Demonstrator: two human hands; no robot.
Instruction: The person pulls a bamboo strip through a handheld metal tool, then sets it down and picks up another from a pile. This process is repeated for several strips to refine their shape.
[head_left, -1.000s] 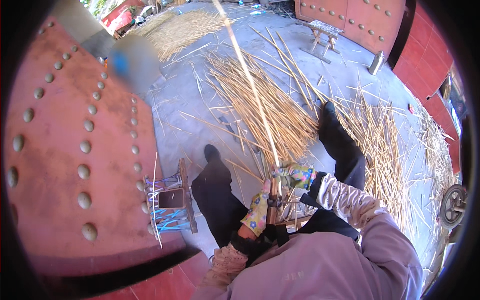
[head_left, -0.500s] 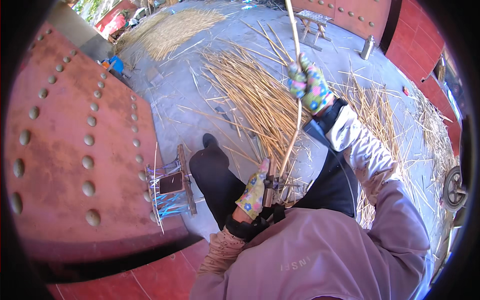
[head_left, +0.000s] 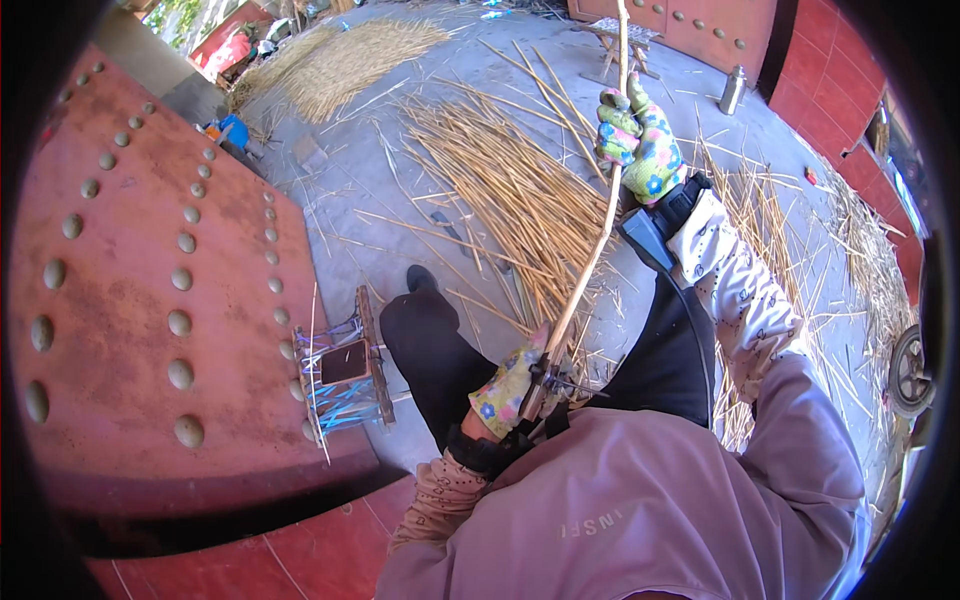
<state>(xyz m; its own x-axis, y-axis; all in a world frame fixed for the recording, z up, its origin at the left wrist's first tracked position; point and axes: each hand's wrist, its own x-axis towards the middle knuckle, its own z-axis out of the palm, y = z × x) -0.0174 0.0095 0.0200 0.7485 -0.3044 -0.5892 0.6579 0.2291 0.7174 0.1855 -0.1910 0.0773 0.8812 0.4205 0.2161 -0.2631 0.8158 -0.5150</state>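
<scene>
My right hand [head_left: 645, 148], in a flowered glove, is closed around a long, slightly bent tan stalk [head_left: 597, 248], held out ahead of me. The stalk's lower end reaches a brown wooden tool [head_left: 540, 385] with thin spikes at its side. Close to my lap, my left hand [head_left: 503, 388], also gloved, is wrapped round that tool. Exactly how the stalk's end meets the tool cannot be made out. Beyond my legs lies a heap of similar stalks [head_left: 505, 190] on the grey floor.
More stalks [head_left: 760, 225] lie to the right, beside a wheel [head_left: 908, 372]. A small strapped stool [head_left: 345, 365] stands at my left, by a studded red door [head_left: 145, 290]. A metal flask [head_left: 733, 90] and a low bench [head_left: 622, 45] are farther off. A straw mat of stalks [head_left: 350, 60] lies far left.
My right hand has shifted a little right and nearer with the stalk. The stalk's lower end has come left against the wooden tool, which tilts more.
</scene>
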